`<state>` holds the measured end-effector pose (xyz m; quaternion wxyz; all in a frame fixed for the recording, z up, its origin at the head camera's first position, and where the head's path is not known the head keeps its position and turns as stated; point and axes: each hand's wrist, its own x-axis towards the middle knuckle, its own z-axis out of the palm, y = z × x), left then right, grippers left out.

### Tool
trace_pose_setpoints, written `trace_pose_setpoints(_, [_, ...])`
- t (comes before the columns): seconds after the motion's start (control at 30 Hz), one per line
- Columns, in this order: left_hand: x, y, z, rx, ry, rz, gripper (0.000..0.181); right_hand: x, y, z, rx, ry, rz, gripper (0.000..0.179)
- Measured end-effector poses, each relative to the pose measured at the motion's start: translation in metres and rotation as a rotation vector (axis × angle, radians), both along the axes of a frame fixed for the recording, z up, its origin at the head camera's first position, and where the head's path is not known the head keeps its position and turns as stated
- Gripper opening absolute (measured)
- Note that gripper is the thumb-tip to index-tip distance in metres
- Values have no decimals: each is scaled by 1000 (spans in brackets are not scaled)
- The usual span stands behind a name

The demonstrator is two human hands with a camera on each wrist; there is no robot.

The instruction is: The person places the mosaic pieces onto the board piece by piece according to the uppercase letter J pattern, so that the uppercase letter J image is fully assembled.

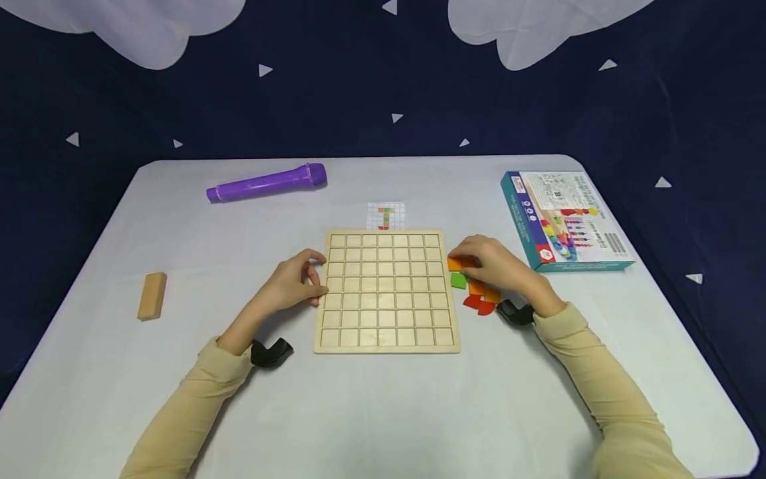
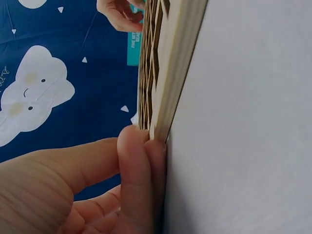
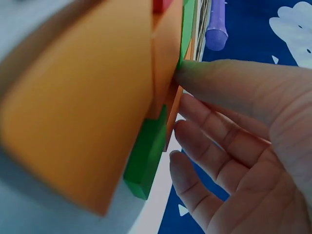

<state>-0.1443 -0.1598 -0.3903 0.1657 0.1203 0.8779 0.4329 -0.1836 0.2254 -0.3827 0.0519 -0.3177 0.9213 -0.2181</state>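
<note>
A square wooden grid board (image 1: 385, 293) lies on the table between the hands. My left hand (image 1: 293, 283) is at its left edge, index finger and thumb touching the rim at separate spots; the left wrist view has fingertips (image 2: 132, 146) against the board's side (image 2: 181, 63). To the right of the board, my right hand (image 1: 493, 263) reaches over a cluster of flat pieces. Its thumb and fingers touch orange pieces (image 1: 455, 264), near a green piece (image 1: 458, 280). Red pieces (image 1: 481, 305) lie nearer me. In the right wrist view a large orange piece (image 3: 83, 97) partly hides the others.
Behind the board lies a small pattern card (image 1: 385, 215). A purple microphone-shaped stick (image 1: 266, 183) lies at the back left, and a wooden block (image 1: 152, 296) is at the left. A toy box (image 1: 568, 219) sits at the back right.
</note>
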Motion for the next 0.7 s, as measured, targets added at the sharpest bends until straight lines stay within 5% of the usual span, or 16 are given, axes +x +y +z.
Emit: trace_pose_setpoints(0.7, [2, 0, -2, 11, 18, -1, 53, -3, -3, 8, 57, 43, -14, 29])
